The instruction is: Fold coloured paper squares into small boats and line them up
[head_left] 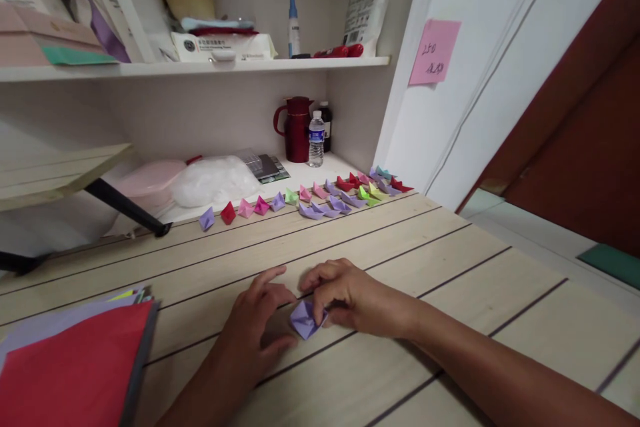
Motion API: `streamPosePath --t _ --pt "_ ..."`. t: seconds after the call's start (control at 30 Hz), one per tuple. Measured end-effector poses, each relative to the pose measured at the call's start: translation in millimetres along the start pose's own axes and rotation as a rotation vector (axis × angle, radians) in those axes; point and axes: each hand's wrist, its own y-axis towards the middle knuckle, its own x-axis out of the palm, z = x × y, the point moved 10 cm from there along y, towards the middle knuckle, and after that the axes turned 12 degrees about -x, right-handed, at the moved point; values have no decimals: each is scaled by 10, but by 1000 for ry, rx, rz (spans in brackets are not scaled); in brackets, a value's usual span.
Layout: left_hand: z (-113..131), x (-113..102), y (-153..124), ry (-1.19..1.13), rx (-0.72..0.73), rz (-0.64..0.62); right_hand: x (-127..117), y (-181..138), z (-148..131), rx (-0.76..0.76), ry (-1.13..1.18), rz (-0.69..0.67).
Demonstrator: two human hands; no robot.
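**One clumsy squeeze and this purple origami boat [301,321] is toast**

So it's sitting on the plank-striped table [425,243] right in front of me, between my hands. My right hand [363,297] looks to be pinching its right end between thumb and index finger, though the knuckles hide part of the contact. My left hand [253,320] has thumb and fingers spread just beside the other end, and I can't see it gripping anything.

What could bite me, I reckon: pinch too hard and the thin paper creases where it shouldn't. Tug with only the right and the folds could pull lopsided, since nothing seems to be bracing the left end. My left thumb is also near enough to bump it.

Oh, and the little paper boats [310,211] along the back edge are packed tight toward the right, so one careless sleeve-free forearm swipe could scatter a bunch.
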Motion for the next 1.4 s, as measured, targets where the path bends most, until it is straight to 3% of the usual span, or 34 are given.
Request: streamPosePath --t 0.37,0.63,0.83,1.4 --pt "169 75 27 226 -105 -84 33 -18 28 8 -34 -44" --pt "46 80 53 112 -231 -36 -9 39 24 27 -3 21" --pt "-18 41 47 31 -217 21 -42 33 108 92 41 99" --pt "50 3 61 94 -218 77 -22 24 136 159 -63 124"
